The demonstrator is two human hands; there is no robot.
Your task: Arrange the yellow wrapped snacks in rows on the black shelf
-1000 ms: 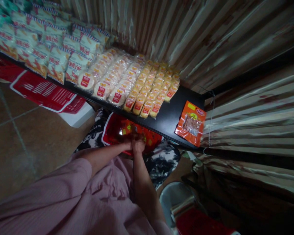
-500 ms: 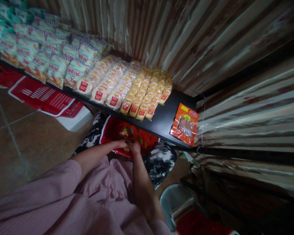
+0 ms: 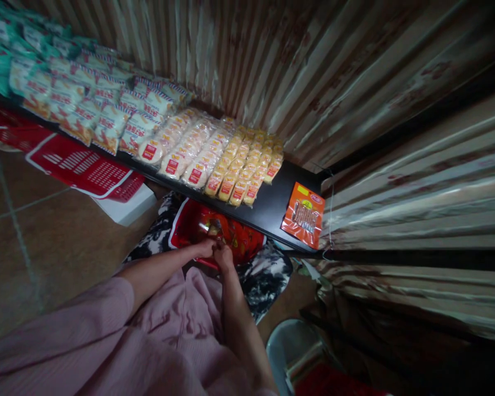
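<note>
My left hand and my right hand meet over a red basket resting on my lap. Both have their fingers closed on an orange snack packet inside it. More orange packets fill the basket. Above it runs a black shelf. One orange packet with a clear window lies flat at the shelf's right end. Rows of round cracker packs and small yellow packs sit to its left.
White and red snack bags line the shelf's left part. A red basket lies on the tiled floor at left on a white box. Corrugated metal sheeting backs the shelf. A grey stool stands at lower right.
The view has drifted, so the shelf and basket sit lower and further left. My hands stay together in the basket, now slightly closer to me.
</note>
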